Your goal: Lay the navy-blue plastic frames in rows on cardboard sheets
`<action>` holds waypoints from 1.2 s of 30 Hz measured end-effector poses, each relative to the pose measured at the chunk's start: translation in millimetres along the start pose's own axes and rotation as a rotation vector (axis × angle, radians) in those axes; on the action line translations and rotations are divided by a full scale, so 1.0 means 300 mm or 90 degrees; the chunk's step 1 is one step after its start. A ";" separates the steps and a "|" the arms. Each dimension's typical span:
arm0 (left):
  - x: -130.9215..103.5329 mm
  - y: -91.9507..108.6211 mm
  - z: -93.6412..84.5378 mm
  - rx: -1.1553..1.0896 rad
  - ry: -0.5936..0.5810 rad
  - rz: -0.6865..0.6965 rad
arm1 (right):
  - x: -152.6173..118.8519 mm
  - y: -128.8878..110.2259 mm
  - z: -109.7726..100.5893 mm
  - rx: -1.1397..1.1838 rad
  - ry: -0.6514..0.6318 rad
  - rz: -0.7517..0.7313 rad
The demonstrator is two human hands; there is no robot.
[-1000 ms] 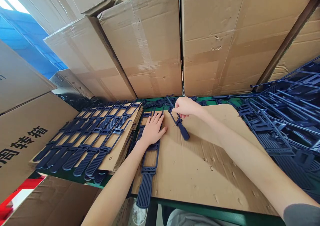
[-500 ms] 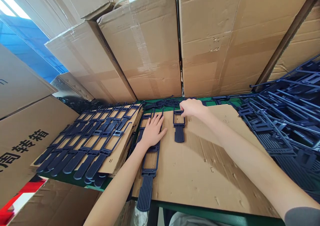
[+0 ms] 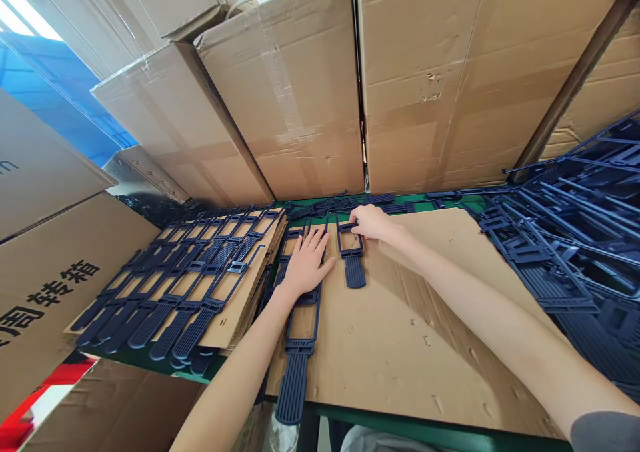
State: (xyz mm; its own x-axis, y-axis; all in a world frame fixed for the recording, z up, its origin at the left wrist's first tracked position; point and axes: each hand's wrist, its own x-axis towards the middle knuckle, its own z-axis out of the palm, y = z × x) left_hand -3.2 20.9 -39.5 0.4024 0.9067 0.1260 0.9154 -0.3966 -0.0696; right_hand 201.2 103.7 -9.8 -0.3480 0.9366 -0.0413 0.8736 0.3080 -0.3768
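Note:
My left hand [image 3: 306,263] lies flat with its fingers spread over dark blue plastic parts at the left side of a cardboard sheet [image 3: 400,345]. One long part [image 3: 293,379] runs out below it toward the front edge, with a ribbed paddle end. Just to the right, my right hand [image 3: 371,223] pinches the upper right side of a shorter dark blue framed part [image 3: 355,271], which rests on the sheet with its ribbed end toward me. The fingertips of my right hand are partly hidden.
Left of the sheet, a cardboard stack [image 3: 220,325] carries rows of similar blue parts. A tangled pile of blue parts [image 3: 565,239] fills the right side. Tall cardboard boxes [image 3: 300,105] stand behind the green table [image 3: 420,207].
My right hand has moved a little left, bringing the short blue part closer to my left hand and tilting it slightly. My left hand has stayed in place.

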 end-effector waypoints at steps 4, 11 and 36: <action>0.000 0.001 0.000 -0.007 0.006 0.003 | 0.001 -0.004 0.008 0.009 -0.001 -0.006; 0.000 0.001 0.001 -0.004 0.010 0.004 | 0.003 -0.006 0.012 0.001 0.019 -0.021; 0.006 0.004 0.003 -0.003 -0.001 -0.008 | 0.062 0.394 0.019 -0.138 0.142 0.112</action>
State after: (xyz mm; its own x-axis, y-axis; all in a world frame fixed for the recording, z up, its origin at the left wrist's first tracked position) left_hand -1.3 22.2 -40.4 0.3904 0.9121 0.1252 0.9206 -0.3853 -0.0633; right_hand 295.9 156.4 -60.4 -0.1240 0.9846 0.1233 0.9737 0.1447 -0.1763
